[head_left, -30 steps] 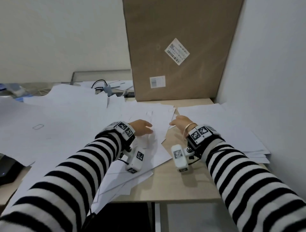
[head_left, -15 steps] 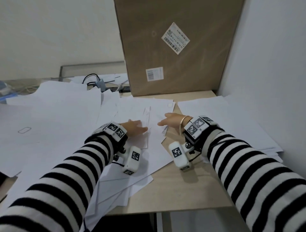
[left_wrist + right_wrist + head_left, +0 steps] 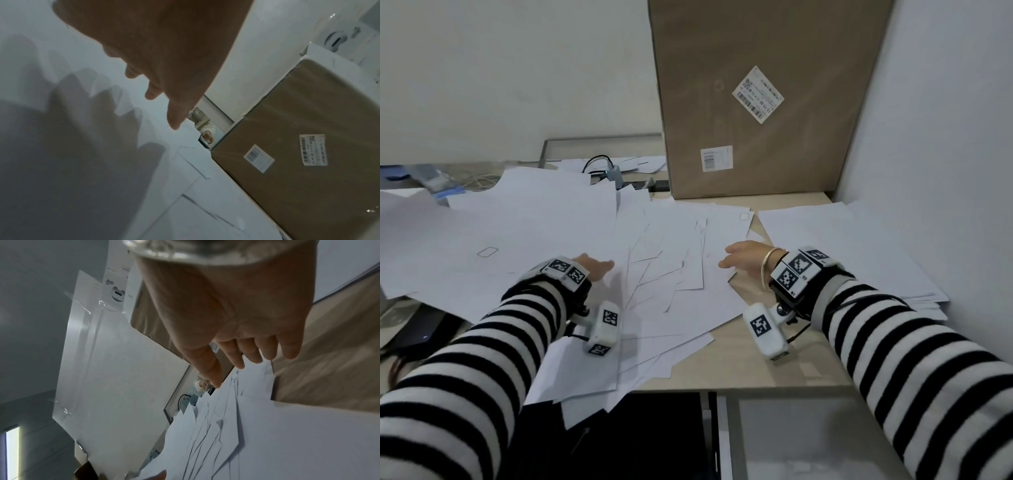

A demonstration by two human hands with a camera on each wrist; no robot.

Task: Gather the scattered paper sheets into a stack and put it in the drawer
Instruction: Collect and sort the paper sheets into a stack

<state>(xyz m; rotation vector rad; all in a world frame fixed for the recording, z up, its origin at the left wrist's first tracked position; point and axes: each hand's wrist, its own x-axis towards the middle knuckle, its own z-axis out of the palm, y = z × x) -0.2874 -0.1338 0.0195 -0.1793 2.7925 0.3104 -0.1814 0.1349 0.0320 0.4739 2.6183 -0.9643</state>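
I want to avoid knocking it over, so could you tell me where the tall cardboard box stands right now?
In the head view the cardboard box stands upright at the desk's far right, against the right wall, just behind the scattered paper sheets.

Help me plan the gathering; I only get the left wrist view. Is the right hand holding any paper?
Observer: No. The right hand is open, fingers straight, at the right edge of the scattered sheets.
Operator: Any paper further right?
Observer: Yes, a tidier pile lies along the right wall.
Operator: And at the near side?
Observer: Several sheets hang over the front edge of the desk.
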